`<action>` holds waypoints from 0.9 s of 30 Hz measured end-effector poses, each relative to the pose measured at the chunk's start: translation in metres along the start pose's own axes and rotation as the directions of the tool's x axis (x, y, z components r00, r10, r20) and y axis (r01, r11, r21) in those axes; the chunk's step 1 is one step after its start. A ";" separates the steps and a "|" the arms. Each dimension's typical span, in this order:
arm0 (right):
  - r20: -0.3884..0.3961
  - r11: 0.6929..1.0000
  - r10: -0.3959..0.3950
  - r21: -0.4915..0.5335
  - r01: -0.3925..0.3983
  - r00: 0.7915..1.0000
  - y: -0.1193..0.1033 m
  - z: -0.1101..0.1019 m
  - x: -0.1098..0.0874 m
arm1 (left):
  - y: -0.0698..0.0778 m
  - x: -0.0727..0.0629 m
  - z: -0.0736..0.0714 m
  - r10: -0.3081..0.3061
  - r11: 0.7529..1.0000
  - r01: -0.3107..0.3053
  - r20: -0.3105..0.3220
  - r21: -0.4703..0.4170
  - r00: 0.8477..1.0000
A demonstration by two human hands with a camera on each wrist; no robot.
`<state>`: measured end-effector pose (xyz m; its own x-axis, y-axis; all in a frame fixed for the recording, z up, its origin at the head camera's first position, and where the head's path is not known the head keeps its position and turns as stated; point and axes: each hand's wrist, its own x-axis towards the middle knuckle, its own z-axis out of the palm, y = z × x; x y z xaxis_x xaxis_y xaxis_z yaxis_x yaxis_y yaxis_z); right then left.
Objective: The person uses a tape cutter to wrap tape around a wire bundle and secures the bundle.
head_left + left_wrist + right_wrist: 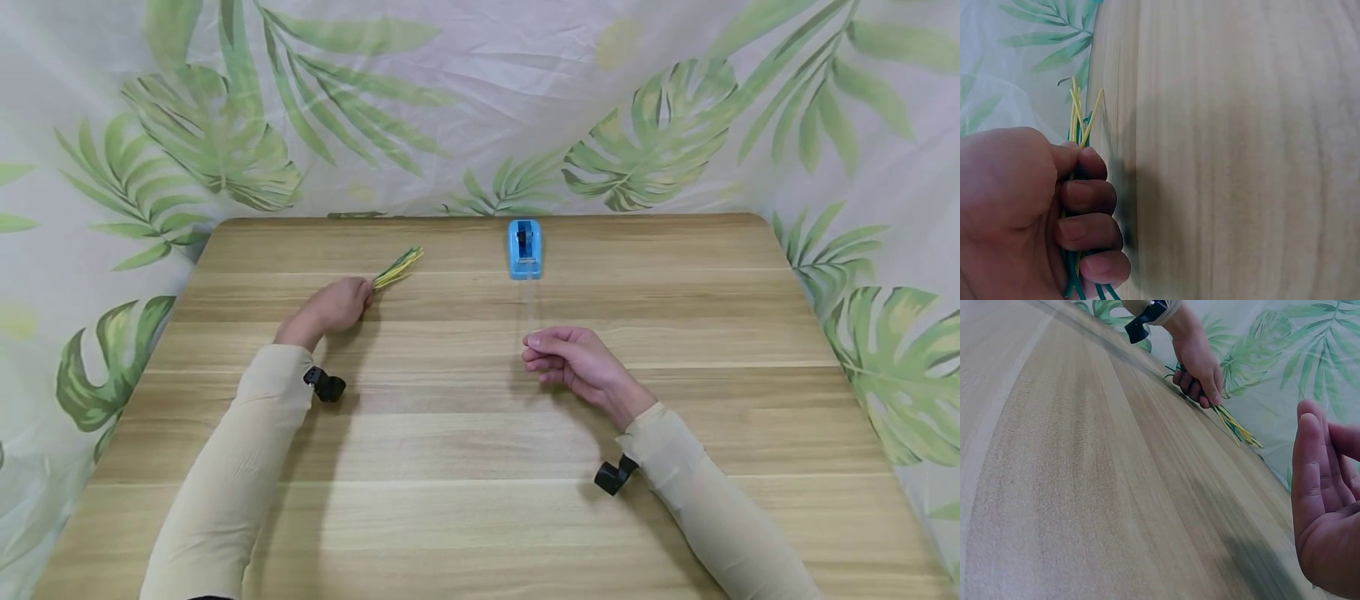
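Observation:
My left hand (337,303) grips a bundle of thin yellow and green wires (401,268), over the left side of the table. In the left wrist view, the fingers curl round the wires (1077,122), whose ends stick out above and below the fist. At the back of the table stands a blue tape dispenser (513,250). A clear strip of tape (531,300) runs from it towards me, and my right hand (573,362) pinches its near end between thumb and forefinger. The right wrist view shows that hand at its right edge, with the tape hard to make out.
The wooden table (450,500) has rounded far corners. Behind it and at both sides hangs a white cloth (495,83) printed with green leaves. A black wrist camera (325,385) sits on the left sleeve, another black camera (615,475) on the right.

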<state>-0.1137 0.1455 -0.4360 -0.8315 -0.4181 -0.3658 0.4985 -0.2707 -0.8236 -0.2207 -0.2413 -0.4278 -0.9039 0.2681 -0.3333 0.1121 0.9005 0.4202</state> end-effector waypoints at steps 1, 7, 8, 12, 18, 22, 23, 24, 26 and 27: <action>0.001 1.000 -0.001 0.000 0.001 1.000 0.000 0.000 0.000 | 0.000 -0.001 0.001 0.001 1.000 -0.001 -0.002 0.013 1.000; 0.004 1.000 0.001 0.001 -0.001 1.000 0.001 0.001 0.001 | 0.004 -0.006 0.006 0.004 0.998 -0.003 -0.003 0.066 1.000; 0.004 1.000 0.001 0.001 -0.001 1.000 0.001 0.001 0.001 | 0.004 -0.007 0.006 0.005 0.998 -0.005 -0.001 0.065 1.000; -0.004 1.000 0.004 0.001 -0.004 1.000 0.001 0.001 0.002 | 0.006 -0.010 0.007 0.013 0.998 -0.014 0.021 0.065 1.000; -0.001 1.000 -0.001 0.002 0.001 1.000 0.002 0.000 0.003 | 0.010 -0.012 0.011 0.074 0.996 -0.075 0.039 0.048 0.997; 0.000 1.000 -0.002 0.003 0.002 1.000 0.002 0.000 0.003 | 0.011 -0.014 0.016 0.143 0.989 -0.144 0.012 0.046 0.990; 0.003 1.000 -0.004 0.002 0.004 1.000 0.002 0.000 0.003 | 0.012 -0.014 0.018 0.159 0.986 -0.159 0.005 0.049 0.987; 0.003 1.000 -0.002 0.000 0.002 1.000 0.002 0.000 0.003 | 0.013 -0.014 0.019 0.177 0.983 -0.176 -0.004 0.055 0.984; 0.003 1.000 0.000 -0.002 0.000 1.000 0.001 0.000 0.003 | 0.015 -0.015 0.022 0.201 0.977 -0.199 -0.019 0.071 0.979; 0.003 1.000 0.001 -0.003 -0.001 1.000 0.001 0.000 0.003 | 0.016 -0.016 0.024 0.213 0.975 -0.210 -0.025 0.078 0.977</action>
<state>-0.1159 0.1435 -0.4381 -0.8303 -0.4212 -0.3651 0.4983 -0.2675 -0.8247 -0.1951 -0.2226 -0.4358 -0.8695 0.4449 -0.2147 0.3316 0.8477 0.4141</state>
